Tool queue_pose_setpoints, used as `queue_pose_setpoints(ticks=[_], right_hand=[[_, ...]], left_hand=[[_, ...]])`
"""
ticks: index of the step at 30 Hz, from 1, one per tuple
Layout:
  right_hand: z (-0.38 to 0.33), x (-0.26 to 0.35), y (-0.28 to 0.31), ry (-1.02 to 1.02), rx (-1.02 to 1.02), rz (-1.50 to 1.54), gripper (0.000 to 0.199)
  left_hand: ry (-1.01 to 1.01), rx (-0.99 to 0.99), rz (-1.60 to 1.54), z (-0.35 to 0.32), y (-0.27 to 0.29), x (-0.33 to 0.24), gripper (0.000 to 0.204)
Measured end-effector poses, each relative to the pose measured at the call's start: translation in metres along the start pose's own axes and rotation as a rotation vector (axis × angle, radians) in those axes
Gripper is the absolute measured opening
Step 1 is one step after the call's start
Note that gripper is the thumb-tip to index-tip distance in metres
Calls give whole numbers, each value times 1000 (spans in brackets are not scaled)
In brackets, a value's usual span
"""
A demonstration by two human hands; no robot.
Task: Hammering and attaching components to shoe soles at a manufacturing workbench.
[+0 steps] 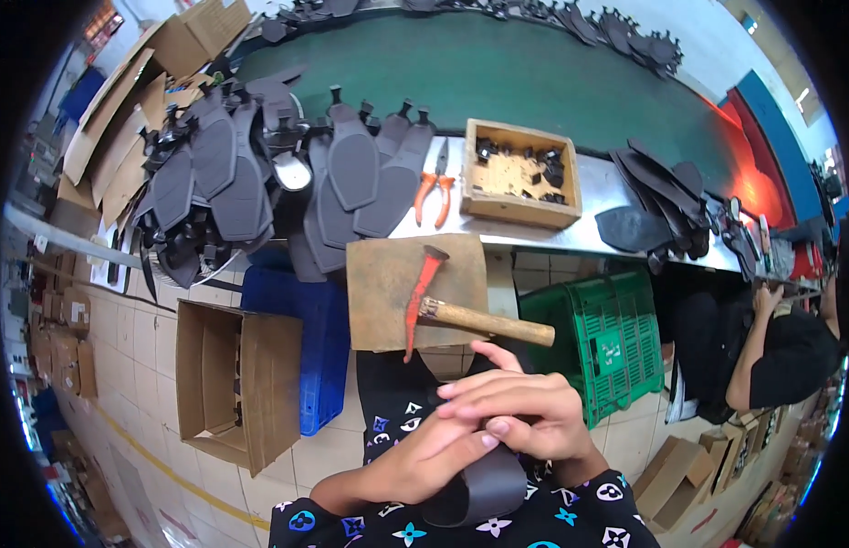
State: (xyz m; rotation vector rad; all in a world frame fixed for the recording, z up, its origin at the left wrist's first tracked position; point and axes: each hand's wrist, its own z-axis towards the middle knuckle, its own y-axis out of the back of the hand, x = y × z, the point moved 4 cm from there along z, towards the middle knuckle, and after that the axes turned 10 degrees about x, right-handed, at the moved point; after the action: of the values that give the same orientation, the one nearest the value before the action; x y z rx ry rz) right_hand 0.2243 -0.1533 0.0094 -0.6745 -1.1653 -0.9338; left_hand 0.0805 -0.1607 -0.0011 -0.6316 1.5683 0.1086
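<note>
Low in front of my body, a dark sandal (496,486) with a wide band rests close against my lap. My left hand (434,454) grips it from the left, thumb lying along its top. From the right, my right hand (527,413) closes over the sandal's upper end, and its fingers overlap my left hand. Both hands cover most of that end. Just beyond them a hammer (482,320) with a red head and wooden handle lies on a brown square pad (374,297).
Orange-handled pliers (434,194) lie beside a wooden box (520,212) of small black pieces. Dark heeled soles (237,178) crowd the bench's left. Below stand a cardboard box (269,388), a blue crate (322,365) and a green crate (616,342). A co-worker (794,352) sits at right.
</note>
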Motion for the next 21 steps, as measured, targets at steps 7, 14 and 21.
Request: queue_pose_setpoints(ticks=[7, 14, 21], right_hand=[[-16, 0, 5, 14, 64, 233, 45], [-19, 17, 8, 181, 199, 23, 46], [-55, 5, 37, 36, -130, -141, 40]], left_hand=[[7, 134, -131, -3, -15, 0, 38], [-204, 244, 94, 4, -19, 6, 32], [-168, -399, 1020, 48, -10, -11, 55]])
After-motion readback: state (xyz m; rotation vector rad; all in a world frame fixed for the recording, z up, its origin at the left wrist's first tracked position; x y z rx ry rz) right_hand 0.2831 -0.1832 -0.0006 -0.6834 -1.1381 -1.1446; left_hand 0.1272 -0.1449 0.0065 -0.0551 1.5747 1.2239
